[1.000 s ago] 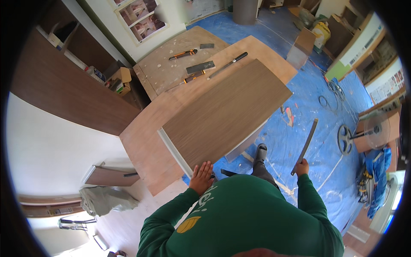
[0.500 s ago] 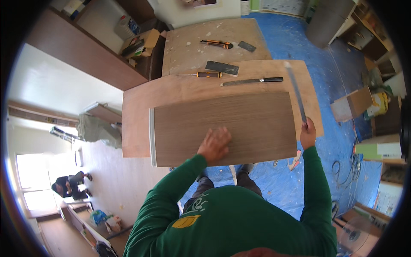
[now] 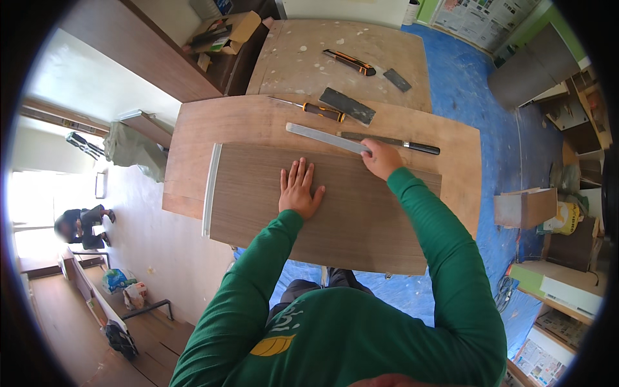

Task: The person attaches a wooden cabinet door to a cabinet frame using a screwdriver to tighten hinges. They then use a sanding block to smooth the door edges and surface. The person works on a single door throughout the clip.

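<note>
A: How is the board (image 3: 361, 226) supported?
B: It lies on the plywood sheet (image 3: 193, 129), its near side extending past the sheet. The left hand (image 3: 298, 190) rests palm down on it, gripping nothing, presumably to steady it.
A: And the right hand (image 3: 382, 159)?
B: Closed around one end of the flat bar (image 3: 325, 137), leaving most of its length free. Contact with the board cannot be confirmed.
A: Obstructions?
B: The black-handled tool (image 3: 422, 148) lies just beyond the bar; the screwdriver (image 3: 324, 112) and dark block (image 3: 347, 106) lie farther back.

Blue floor sheeting (image 3: 459, 84), a cardboard box (image 3: 538, 209) just beside a yellow bag (image 3: 567, 218), a person (image 3: 90, 220) near a bright window (image 3: 35, 201)
</note>
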`<action>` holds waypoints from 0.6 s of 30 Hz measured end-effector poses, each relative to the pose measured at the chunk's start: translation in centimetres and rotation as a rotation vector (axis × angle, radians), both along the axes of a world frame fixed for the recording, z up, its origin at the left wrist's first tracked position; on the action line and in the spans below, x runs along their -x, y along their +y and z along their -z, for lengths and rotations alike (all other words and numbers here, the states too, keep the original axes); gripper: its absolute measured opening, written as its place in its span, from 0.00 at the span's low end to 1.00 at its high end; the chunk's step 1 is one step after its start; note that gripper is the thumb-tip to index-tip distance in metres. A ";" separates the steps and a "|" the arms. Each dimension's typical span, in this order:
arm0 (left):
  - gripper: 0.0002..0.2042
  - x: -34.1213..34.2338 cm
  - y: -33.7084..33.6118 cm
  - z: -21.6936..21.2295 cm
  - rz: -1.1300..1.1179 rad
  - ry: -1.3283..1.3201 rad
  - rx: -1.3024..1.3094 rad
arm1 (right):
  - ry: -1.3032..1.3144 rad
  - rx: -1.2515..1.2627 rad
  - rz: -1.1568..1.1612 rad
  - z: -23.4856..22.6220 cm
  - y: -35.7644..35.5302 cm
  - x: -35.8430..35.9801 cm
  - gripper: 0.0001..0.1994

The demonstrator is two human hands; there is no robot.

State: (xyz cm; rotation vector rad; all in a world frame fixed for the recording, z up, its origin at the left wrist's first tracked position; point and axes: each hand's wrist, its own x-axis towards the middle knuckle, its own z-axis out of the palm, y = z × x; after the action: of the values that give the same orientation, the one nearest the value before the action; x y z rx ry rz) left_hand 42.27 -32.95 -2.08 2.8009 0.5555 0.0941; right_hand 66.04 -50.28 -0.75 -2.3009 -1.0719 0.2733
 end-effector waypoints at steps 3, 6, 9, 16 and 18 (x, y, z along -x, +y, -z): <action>0.36 0.3 -0.1 -0.2 -0.006 -0.001 0.036 | 0.004 -0.058 -0.055 1.2 2.2 0.0 0.10; 0.36 -0.1 0.2 -0.6 -0.005 0.011 0.057 | -0.151 -0.099 -0.141 2.0 3.6 -1.2 0.09; 0.36 -0.2 0.5 -0.4 -0.006 0.000 0.065 | -0.250 0.059 -0.116 2.3 5.3 -4.4 0.10; 0.36 0.7 1.1 0.1 -0.014 -0.072 0.107 | -0.255 -0.128 -0.149 4.4 10.4 -10.4 0.34; 0.36 1.8 1.4 0.2 -0.023 -0.083 0.128 | -0.041 0.036 -0.143 3.6 11.4 -8.9 0.40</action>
State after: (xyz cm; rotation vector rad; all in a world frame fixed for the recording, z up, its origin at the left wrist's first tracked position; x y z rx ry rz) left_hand 40.48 -31.59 -2.30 2.6532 0.5533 0.1726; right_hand 74.89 -38.88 -4.36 -2.2739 -1.2644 0.3042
